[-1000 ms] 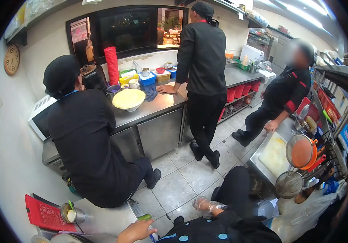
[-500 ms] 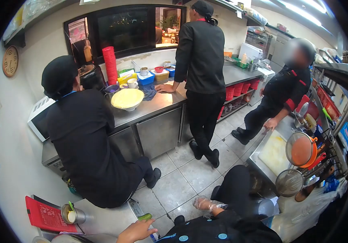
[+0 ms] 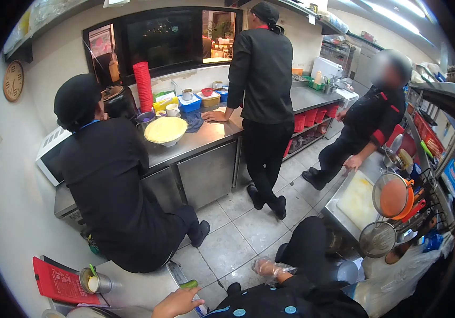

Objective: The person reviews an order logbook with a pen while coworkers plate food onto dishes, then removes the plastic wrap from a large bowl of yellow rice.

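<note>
At the bottom of the head view, my left hand (image 3: 177, 303) is bare and rests at the edge of a light counter (image 3: 140, 286), its fingers stretched out. Just beyond its fingertips lies a green vegetable piece (image 3: 189, 284). My right hand (image 3: 267, 267) wears a clear plastic glove and hangs over the tiled floor by my dark-trousered leg (image 3: 304, 246). Its fingers look curled, but the glove blurs them, and nothing can be made out inside. On the counter to the left stands a metal cup (image 3: 102, 284) beside a red folder (image 3: 63, 281).
One person (image 3: 103, 175) sits at left; another (image 3: 263, 74) leans on the steel counter (image 3: 211, 132) near a large pale-yellow-topped bowl (image 3: 165, 130). A third person (image 3: 373, 119) stands at right beside a cutting board (image 3: 358, 201), with strainers (image 3: 378, 240) hanging nearby.
The view has shifted very slightly. Both of my hands keep the same place and pose, and the other people have hardly moved.
</note>
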The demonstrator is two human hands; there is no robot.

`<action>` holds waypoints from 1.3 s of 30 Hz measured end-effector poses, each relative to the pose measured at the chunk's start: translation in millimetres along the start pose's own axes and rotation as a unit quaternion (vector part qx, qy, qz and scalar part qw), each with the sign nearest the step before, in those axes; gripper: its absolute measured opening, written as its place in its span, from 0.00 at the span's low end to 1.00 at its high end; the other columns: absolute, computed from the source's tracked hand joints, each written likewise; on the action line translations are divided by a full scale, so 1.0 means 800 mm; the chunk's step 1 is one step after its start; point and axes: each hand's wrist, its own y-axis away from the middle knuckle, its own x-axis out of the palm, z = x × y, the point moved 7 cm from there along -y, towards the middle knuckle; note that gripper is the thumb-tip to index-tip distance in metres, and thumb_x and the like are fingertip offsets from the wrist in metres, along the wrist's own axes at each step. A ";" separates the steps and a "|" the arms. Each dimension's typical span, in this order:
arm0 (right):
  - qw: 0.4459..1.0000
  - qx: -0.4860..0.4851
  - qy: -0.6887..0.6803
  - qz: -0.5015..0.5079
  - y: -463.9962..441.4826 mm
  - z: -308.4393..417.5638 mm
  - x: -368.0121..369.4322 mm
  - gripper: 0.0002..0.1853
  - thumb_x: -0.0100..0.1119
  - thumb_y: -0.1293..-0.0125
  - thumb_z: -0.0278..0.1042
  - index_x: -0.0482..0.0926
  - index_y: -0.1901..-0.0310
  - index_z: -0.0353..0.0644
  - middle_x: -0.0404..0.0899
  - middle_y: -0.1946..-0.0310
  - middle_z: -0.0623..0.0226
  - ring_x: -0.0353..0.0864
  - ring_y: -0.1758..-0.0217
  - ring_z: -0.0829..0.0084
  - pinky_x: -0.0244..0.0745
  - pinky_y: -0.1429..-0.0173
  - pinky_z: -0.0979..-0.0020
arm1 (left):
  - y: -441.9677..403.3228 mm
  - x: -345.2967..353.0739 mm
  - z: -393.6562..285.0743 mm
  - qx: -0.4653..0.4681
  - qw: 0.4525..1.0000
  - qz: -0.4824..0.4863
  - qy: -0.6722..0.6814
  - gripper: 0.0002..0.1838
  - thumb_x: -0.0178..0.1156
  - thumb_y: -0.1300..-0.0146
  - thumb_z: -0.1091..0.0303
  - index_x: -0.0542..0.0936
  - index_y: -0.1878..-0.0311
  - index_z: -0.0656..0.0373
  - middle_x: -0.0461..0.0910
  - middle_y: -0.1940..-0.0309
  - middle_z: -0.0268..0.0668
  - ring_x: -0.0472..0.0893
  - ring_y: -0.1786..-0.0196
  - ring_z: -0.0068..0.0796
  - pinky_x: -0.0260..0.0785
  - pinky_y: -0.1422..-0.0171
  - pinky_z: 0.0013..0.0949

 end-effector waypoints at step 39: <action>0.985 -0.096 0.137 0.039 0.017 0.053 -0.042 0.12 0.43 0.40 0.37 0.77 0.70 0.43 0.78 0.72 0.56 0.79 0.67 0.56 0.73 0.63 0.56 | 0.000 0.004 0.000 -0.003 1.000 0.003 0.010 0.31 0.50 0.36 0.49 0.58 0.32 0.45 0.75 0.51 0.52 0.75 0.51 0.53 0.66 0.43 0.43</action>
